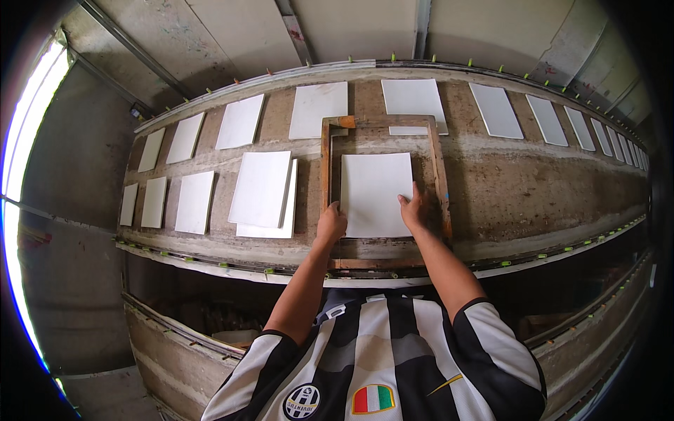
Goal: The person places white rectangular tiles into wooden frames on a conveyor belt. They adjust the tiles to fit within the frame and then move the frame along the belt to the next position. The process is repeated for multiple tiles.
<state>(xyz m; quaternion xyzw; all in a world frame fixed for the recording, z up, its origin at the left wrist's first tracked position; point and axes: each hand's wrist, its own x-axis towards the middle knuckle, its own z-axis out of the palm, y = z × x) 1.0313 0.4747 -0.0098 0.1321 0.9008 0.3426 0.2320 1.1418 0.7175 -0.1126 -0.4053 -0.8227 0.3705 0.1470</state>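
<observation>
A white rectangular sheet lies before me within the outline of a worn wooden frame. My left hand grips its lower left edge, with the thumb up along the side. On the opposite edge my right hand holds it, thumb resting over the white face and fingers at the side. Both hands are closed on the sheet; the fingertips beneath are hidden. Orange-brown tape wraps the frame's far left corner. Left of the frame, a white sheet overlaps another white sheet in a slightly skewed pile.
The long stained table carries several more white sheets in rows, such as one white sheet at the far side. Small green clips line its rails. A second table stands below, behind my left side.
</observation>
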